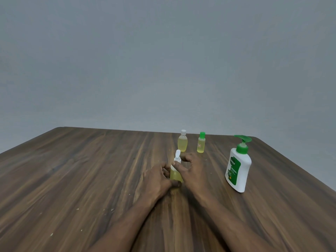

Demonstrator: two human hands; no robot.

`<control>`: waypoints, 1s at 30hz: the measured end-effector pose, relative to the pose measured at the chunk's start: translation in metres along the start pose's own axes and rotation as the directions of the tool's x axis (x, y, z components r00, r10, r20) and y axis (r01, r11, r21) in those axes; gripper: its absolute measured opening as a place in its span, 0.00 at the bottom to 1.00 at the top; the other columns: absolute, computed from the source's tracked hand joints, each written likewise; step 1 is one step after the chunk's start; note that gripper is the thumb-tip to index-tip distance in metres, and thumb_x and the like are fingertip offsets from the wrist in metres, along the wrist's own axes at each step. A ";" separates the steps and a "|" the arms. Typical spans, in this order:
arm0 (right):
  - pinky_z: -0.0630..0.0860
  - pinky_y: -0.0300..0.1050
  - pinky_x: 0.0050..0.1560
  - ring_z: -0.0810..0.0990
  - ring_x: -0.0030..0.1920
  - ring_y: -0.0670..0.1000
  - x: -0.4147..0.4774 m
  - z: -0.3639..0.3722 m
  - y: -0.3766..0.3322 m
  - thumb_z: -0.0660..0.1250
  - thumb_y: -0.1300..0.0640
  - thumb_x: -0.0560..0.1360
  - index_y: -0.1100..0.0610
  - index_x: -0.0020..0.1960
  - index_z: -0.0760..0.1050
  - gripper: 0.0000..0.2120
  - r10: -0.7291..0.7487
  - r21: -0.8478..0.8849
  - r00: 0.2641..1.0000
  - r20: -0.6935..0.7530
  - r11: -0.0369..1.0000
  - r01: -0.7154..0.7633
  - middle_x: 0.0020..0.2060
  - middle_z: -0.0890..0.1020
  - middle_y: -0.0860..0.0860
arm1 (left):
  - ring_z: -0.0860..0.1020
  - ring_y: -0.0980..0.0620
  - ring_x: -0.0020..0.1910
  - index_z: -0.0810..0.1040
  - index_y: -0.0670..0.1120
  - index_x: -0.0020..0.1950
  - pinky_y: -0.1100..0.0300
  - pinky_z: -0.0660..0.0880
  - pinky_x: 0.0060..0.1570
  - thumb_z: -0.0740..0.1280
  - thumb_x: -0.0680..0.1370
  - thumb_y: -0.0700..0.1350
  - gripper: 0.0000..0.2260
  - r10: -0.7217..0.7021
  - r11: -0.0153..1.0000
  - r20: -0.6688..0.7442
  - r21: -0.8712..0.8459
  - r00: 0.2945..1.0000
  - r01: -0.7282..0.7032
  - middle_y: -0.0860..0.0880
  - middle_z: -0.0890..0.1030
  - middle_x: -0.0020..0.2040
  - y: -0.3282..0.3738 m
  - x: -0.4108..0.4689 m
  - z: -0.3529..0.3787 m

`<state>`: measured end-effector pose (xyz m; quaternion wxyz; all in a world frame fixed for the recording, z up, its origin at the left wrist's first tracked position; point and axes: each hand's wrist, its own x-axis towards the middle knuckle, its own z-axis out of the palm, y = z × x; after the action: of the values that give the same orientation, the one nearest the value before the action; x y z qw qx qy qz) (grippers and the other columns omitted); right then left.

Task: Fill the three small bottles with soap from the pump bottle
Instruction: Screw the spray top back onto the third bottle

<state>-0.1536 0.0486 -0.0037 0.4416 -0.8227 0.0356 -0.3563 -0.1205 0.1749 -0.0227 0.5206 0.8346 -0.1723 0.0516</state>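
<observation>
Dark wood-grain tabletop (87,171) before a plain grey wall (163,60).
Left fingers (165,169) and right fingers (179,166) grip a small bottle (175,176); white-cap bottle (182,144) and green-cap bottle (201,146) stand just beyond them, pump bottle (238,170) off right.

pump bottle (242,176) brand: "Dettol", white letters on the green label (234,168) on the bottle's front, reads tilted, near the label's top.
pump bottle variant: "ORIGINAL", white capitals on the same green label, just below the brand name.
pump bottle lower label: more white small print plus a small yellowish mark near the bottom edge, too small to read.
green-capped small bottle (201,149): small pale sticker (199,145) on its front, reddish print on it, too small to read.
</observation>
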 end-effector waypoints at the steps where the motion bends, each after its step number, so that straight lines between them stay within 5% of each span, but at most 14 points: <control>1: 0.73 0.37 0.47 0.77 0.48 0.41 0.000 0.001 -0.001 0.72 0.52 0.70 0.51 0.49 0.80 0.08 0.007 -0.004 1.000 -0.007 1.000 -0.007 0.46 0.78 0.44 | 0.73 0.57 0.31 0.75 0.52 0.37 0.53 0.73 0.41 0.79 0.55 0.50 0.18 0.002 1.000 -0.004 0.011 1.000 -0.002 0.56 0.75 0.29 0.000 0.000 0.000; 5: 0.74 0.42 0.50 0.77 0.49 0.45 0.002 -0.001 -0.001 0.71 0.56 0.72 0.54 0.52 0.80 0.08 0.043 0.004 0.998 0.053 0.999 -0.043 0.47 0.79 0.47 | 0.81 0.55 0.46 0.81 0.52 0.51 0.51 0.78 0.53 0.82 0.60 0.50 0.22 0.010 0.999 0.056 0.035 0.998 -0.012 0.55 0.84 0.44 0.000 0.001 -0.004; 7: 0.76 0.45 0.51 0.79 0.50 0.47 0.005 -0.004 0.000 0.70 0.58 0.73 0.55 0.52 0.80 0.08 0.061 0.018 0.993 0.101 0.998 -0.063 0.47 0.81 0.49 | 0.81 0.58 0.53 0.80 0.53 0.60 0.59 0.76 0.56 0.82 0.64 0.48 0.26 0.021 1.000 0.112 -0.024 0.993 -0.019 0.58 0.83 0.53 0.000 0.001 -0.008; 10: 0.78 0.47 0.51 0.81 0.49 0.48 0.007 -0.011 0.001 0.70 0.60 0.73 0.57 0.50 0.81 0.07 0.068 0.090 0.986 0.153 0.993 -0.082 0.45 0.83 0.50 | 0.81 0.65 0.48 0.82 0.55 0.57 0.77 0.71 0.43 0.79 0.68 0.42 0.20 0.076 0.994 0.153 -0.085 0.985 -0.063 0.60 0.84 0.50 0.002 0.001 -0.012; 12: 0.78 0.46 0.50 0.81 0.48 0.49 0.007 -0.012 0.001 0.71 0.60 0.72 0.57 0.48 0.81 0.06 0.076 0.130 0.986 0.147 0.987 -0.096 0.43 0.83 0.50 | 0.81 0.65 0.46 0.83 0.52 0.54 0.79 0.71 0.40 0.79 0.69 0.39 0.16 0.083 0.993 0.139 -0.092 0.987 -0.070 0.56 0.85 0.49 0.002 0.000 -0.012; 16: 0.79 0.51 0.51 0.82 0.48 0.48 0.001 -0.005 -0.002 0.73 0.57 0.71 0.56 0.48 0.81 0.07 0.129 0.138 0.989 0.069 0.981 -0.138 0.44 0.84 0.49 | 0.81 0.62 0.48 0.81 0.54 0.52 0.75 0.73 0.41 0.80 0.68 0.40 0.17 0.087 0.992 0.126 -0.102 0.988 -0.075 0.57 0.84 0.48 0.004 0.000 -0.009; 20: 0.76 0.48 0.58 0.78 0.55 0.46 0.005 -0.013 -0.006 0.72 0.58 0.72 0.54 0.61 0.77 0.18 0.103 0.122 0.974 0.201 0.984 -0.130 0.54 0.81 0.49 | 0.81 0.62 0.48 0.82 0.51 0.52 0.74 0.73 0.41 0.80 0.68 0.40 0.16 0.081 0.993 0.122 -0.094 0.989 -0.070 0.57 0.84 0.48 -0.001 0.003 -0.007; 26: 0.75 0.45 0.54 0.79 0.52 0.49 0.000 -0.012 -0.006 0.70 0.61 0.73 0.57 0.52 0.80 0.08 0.053 0.091 0.987 0.150 0.994 -0.067 0.49 0.81 0.51 | 0.83 0.57 0.48 0.84 0.50 0.53 0.60 0.79 0.49 0.80 0.67 0.41 0.16 0.063 0.993 0.098 -0.108 0.993 -0.053 0.53 0.86 0.48 -0.002 0.003 -0.005; 30: 0.76 0.47 0.53 0.79 0.49 0.46 -0.001 -0.005 -0.005 0.71 0.60 0.72 0.50 0.47 0.78 0.07 0.081 0.077 0.992 0.094 0.993 -0.088 0.45 0.81 0.46 | 0.84 0.58 0.46 0.83 0.56 0.48 0.54 0.81 0.49 0.79 0.65 0.44 0.15 0.057 0.992 0.072 -0.115 0.996 -0.048 0.54 0.86 0.45 -0.004 0.003 -0.002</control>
<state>-0.1587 0.0482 0.0014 0.4903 -0.8172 0.0361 -0.3007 -0.1166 0.1776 -0.0241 0.5586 0.8004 -0.2163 0.0241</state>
